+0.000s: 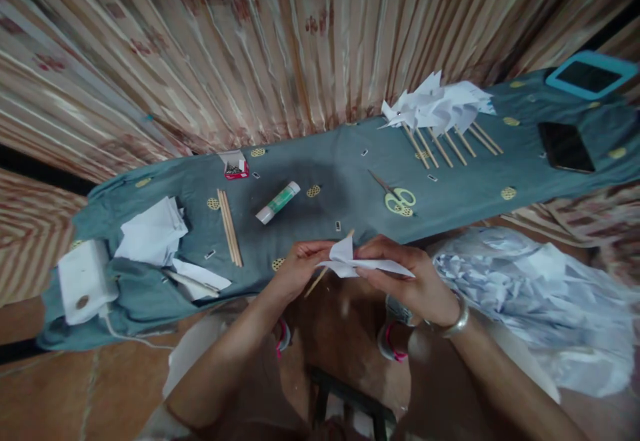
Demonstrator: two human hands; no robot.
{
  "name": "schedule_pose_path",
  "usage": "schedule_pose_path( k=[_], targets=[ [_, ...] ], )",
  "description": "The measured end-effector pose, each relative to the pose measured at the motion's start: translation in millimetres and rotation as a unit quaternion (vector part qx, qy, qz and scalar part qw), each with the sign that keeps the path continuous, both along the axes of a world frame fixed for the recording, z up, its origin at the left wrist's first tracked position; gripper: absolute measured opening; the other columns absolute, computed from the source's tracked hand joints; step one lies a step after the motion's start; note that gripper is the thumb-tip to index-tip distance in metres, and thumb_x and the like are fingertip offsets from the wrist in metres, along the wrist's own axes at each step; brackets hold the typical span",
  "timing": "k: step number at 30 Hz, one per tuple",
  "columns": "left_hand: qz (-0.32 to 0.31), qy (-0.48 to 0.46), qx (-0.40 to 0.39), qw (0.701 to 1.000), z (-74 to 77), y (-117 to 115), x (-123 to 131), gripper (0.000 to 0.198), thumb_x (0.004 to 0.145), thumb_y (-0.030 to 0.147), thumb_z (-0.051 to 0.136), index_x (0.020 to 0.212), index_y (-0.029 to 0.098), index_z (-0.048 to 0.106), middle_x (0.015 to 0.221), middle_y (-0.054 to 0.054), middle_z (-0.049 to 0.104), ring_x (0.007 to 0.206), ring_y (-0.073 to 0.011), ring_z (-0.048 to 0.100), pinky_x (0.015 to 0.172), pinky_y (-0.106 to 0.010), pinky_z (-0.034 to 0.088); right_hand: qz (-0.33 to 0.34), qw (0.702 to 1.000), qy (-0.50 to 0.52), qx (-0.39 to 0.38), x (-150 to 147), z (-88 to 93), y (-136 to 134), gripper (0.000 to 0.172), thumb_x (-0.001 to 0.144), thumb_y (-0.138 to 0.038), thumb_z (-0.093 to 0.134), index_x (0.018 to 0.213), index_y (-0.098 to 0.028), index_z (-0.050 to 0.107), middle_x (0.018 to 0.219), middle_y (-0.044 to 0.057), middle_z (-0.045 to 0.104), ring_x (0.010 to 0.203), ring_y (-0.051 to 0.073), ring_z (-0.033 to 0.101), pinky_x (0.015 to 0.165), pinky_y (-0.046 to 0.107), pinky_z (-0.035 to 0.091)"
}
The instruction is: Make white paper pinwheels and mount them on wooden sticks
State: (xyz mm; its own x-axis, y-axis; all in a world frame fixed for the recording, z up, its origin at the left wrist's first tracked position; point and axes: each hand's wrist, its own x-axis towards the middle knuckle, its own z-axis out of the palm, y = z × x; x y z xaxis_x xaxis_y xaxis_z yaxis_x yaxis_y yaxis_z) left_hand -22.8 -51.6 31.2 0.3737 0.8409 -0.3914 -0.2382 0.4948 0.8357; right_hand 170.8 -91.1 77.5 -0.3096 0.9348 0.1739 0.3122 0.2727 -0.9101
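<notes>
A white paper pinwheel (345,264) is between my two hands, just off the table's front edge. My left hand (300,264) pinches its left side, fingers closed. On the other side, the closed fingers of my right hand (417,281) grip a paper blade. A thin wooden stick (315,283) runs slantwise behind the pinwheel; whether it is fastened there I cannot tell. Beyond my hands lie a glue stick (279,203) and scissors (399,199) with pale green handles. Several wooden sticks (229,227) rest to the left.
Several pinwheels on sticks (440,111) lie at the back right, near a phone (567,147) and a blue-framed tablet (593,75). Leftward are a small red box (236,166), paper sheets (153,231) and a white device (86,282). A plastic bag of paper pieces (530,301) sits at right.
</notes>
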Motion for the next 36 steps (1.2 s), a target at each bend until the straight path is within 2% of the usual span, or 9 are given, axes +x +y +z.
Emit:
schedule_pose_path(
  k=[3,6,13,19,26,36],
  targets=[
    [-0.017,-0.018,-0.038,0.999,3.1,2,5,0.028,0.048,0.039,0.087,0.056,0.016,0.073,0.057,-0.001,0.067,0.054,-0.0104,0.055,0.059,-0.021,0.043,-0.003,0.999,-0.009,0.042,-1,-5.5,5,0.007,0.088,-0.024,0.061,0.092,-0.020,0.066,0.087,0.004,0.070,0.081,0.016,0.064,0.073,0.029,0.050],
    [-0.017,-0.045,-0.069,0.996,5.3,2,10,0.029,0.045,0.037,0.089,0.057,0.015,0.073,0.053,-0.001,0.064,0.055,-0.0096,0.055,0.058,-0.020,0.042,-0.013,0.996,-0.031,0.079,0,-9.8,7,0.009,0.088,-0.019,0.060,0.096,-0.022,0.064,0.088,0.003,0.070,0.084,0.017,0.064,0.075,0.030,0.051],
    [0.035,-0.080,-0.125,0.988,-2.3,0,16,0.026,0.047,0.030,0.088,0.055,0.015,0.069,0.054,0.000,0.061,0.051,-0.0087,0.052,0.053,-0.021,0.041,-0.047,0.987,-0.052,0.145,-4,-18.3,12,0.013,0.089,-0.020,0.058,0.101,-0.023,0.062,0.091,0.006,0.071,0.086,0.021,0.064,0.076,0.036,0.052],
    [0.051,-0.060,-0.168,0.983,-9.7,-4,15,0.023,0.045,0.022,0.085,0.062,0.015,0.071,0.059,-0.001,0.063,0.051,-0.0086,0.052,0.049,-0.020,0.042,-0.063,0.984,-0.064,0.156,-9,-18.5,15,0.014,0.090,-0.021,0.057,0.103,-0.024,0.062,0.091,0.005,0.072,0.088,0.021,0.065,0.079,0.038,0.052],
    [0.036,-0.085,-0.160,0.983,-3.8,-5,14,0.028,0.048,0.030,0.088,0.056,0.013,0.068,0.049,0.002,0.054,0.045,-0.0042,0.043,0.043,-0.016,0.036,-0.068,0.984,-0.055,0.156,-10,-17.4,16,0.017,0.088,-0.019,0.060,0.105,-0.023,0.060,0.094,0.006,0.072,0.090,0.021,0.065,0.081,0.038,0.052],
    [0.034,-0.092,-0.158,0.983,-3.8,-4,12,0.034,0.049,0.032,0.089,0.056,0.012,0.063,0.049,0.003,0.052,0.042,-0.0026,0.042,0.042,-0.016,0.034,-0.065,0.982,-0.063,0.164,-10,-14.9,19,0.015,0.089,-0.018,0.059,0.103,-0.022,0.061,0.093,0.006,0.072,0.089,0.020,0.065,0.080,0.036,0.052]
  ],
)
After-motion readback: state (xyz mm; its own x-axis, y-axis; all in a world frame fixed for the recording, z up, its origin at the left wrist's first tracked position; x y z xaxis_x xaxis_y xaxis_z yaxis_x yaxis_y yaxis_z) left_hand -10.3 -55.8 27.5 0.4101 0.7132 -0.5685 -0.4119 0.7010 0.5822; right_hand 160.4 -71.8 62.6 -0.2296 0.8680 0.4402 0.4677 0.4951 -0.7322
